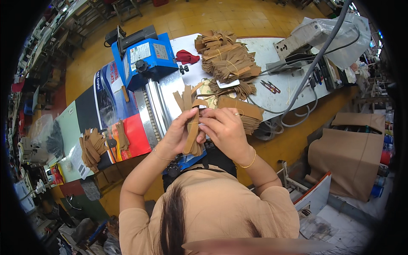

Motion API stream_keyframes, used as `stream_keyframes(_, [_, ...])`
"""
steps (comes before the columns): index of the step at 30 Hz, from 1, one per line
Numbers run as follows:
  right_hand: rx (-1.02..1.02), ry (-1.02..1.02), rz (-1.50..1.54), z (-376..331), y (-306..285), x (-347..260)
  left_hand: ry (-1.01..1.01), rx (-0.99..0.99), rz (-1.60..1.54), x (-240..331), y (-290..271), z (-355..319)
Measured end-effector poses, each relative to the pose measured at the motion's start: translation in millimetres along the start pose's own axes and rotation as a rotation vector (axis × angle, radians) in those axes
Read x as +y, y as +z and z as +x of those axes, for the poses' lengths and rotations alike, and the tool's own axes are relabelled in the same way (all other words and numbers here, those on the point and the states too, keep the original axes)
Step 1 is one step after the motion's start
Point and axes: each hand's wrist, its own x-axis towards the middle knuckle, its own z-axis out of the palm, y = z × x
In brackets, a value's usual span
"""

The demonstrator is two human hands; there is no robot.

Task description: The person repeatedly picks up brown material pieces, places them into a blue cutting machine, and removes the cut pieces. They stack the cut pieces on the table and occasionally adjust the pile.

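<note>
My left hand (177, 132) is closed round a bundle of brown leather strips (192, 138), held upright in front of my body. A thin yellowish rubber band (194, 123) crosses the bundle near its middle. My right hand (227, 129) meets the bundle from the right, its fingers pinched together where the band leads; the fingertips are partly hidden. One strip (199, 103) curls out at the bundle's top. Just beyond my hands is a blue machine (146, 57) with shiny metal rollers (158, 100).
Banded stacks of brown strips (229, 61) lie on the far table, with a red cloth (187, 57) beside them. Another banded bundle (241, 108) sits right of my hand. Loose strips (91, 148) lie at left. A grey hose (316, 63) hangs across the right side.
</note>
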Motion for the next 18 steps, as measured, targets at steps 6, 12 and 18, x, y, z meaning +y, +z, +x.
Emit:
stream_keyframes(6, [0.028,-0.109,-0.1,-0.1,9.8,1.6,-0.031,0.012,0.037,-3.5,5.6,-2.0])
stream_keyframes(12, [-0.022,-0.034,0.365,2.6,15.2,11.8,0.013,0.317,-0.005,-2.9,3.0,2.4])
stream_keyframes(18, [-0.116,0.044,0.597,-6.1,11.4,6.5,0.251,0.2,0.08,6.9,4.3,0.3])
